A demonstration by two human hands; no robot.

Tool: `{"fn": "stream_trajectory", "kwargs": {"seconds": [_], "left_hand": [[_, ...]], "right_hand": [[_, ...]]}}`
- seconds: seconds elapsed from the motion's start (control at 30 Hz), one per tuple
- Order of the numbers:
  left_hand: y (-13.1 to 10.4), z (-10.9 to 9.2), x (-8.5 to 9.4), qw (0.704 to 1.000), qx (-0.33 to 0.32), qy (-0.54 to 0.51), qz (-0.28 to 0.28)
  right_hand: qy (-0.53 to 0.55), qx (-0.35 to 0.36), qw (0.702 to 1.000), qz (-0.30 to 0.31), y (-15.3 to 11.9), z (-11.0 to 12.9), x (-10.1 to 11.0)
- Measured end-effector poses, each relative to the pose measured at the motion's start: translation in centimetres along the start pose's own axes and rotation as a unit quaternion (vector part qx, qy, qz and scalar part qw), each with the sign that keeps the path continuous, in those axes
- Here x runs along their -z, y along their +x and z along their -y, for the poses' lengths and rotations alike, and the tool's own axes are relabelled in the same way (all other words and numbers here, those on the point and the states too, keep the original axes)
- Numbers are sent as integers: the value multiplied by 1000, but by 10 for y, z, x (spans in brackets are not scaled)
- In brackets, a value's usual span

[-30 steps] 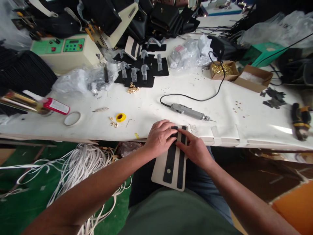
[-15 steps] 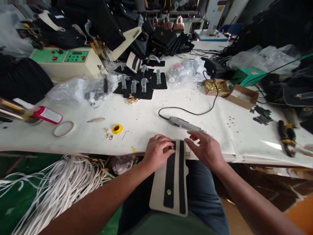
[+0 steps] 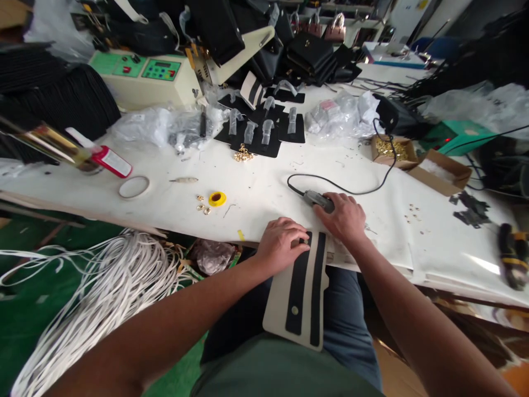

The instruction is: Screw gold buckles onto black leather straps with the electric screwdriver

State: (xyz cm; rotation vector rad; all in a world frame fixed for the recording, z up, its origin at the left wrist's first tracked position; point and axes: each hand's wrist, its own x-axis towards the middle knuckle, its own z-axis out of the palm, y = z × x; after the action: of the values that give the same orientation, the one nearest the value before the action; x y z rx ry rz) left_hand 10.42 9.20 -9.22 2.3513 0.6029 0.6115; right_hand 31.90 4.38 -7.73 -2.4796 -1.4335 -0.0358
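A beige panel with two black strips [image 3: 303, 286] lies over my lap, its far end on the table edge; a round metal stud shows near its lower end. My left hand [image 3: 283, 242] rests on the panel's far left part, thumb and fingertips pressing at the top of one black strip. My right hand [image 3: 343, 218] is wrapped over the grey corded tool [image 3: 316, 199] on the table, beyond the panel's far right corner. The palm hides part of the tool.
On the white table [image 3: 256, 187] are a yellow tape roll [image 3: 217, 199], gold rings, a red bottle [image 3: 111, 161], black pieces with plastic-wrapped parts [image 3: 266, 135], and cardboard boxes [image 3: 440, 172]. Pliers [image 3: 512, 256] lie at the right. White strips [image 3: 107, 298] hang at lower left.
My right hand has moved forward from above the table beside the panel and closed over the grey tool. My left hand stays on the panel. The view has turned slightly left.
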Motion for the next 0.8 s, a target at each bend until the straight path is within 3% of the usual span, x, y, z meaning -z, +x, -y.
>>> {"fn": "stream_trajectory", "kwargs": {"seconds": [0.23, 0.4, 0.5, 0.57, 0.63, 0.7, 0.73, 0.8], "left_hand": [[-1, 2, -2, 1000, -1, 1, -2], [-1, 4, -4, 1000, -6, 4, -1], [-1, 4, -4, 1000, 2, 5, 4], [0, 3, -4, 1000, 4, 3, 9], [0, 2, -4, 1000, 0, 2, 8], [1, 1, -4, 1000, -2, 2, 3], [1, 1, -4, 1000, 0, 2, 0], [1, 0, -4, 1000, 6, 1, 0]], "right_hand": [[1, 27, 1000, -1, -3, -11, -2], [-3, 29, 999, 16, -7, -30, 9], [145, -22, 988, 36, -9, -34, 25], [362, -85, 928, 38, -13, -27, 38], [579, -119, 807, 24, -19, -13, 51], [707, -113, 699, 12, -28, 6, 59], [734, -103, 671, 6, -32, 17, 61], [741, -78, 667, -28, -41, 36, 62]]}}
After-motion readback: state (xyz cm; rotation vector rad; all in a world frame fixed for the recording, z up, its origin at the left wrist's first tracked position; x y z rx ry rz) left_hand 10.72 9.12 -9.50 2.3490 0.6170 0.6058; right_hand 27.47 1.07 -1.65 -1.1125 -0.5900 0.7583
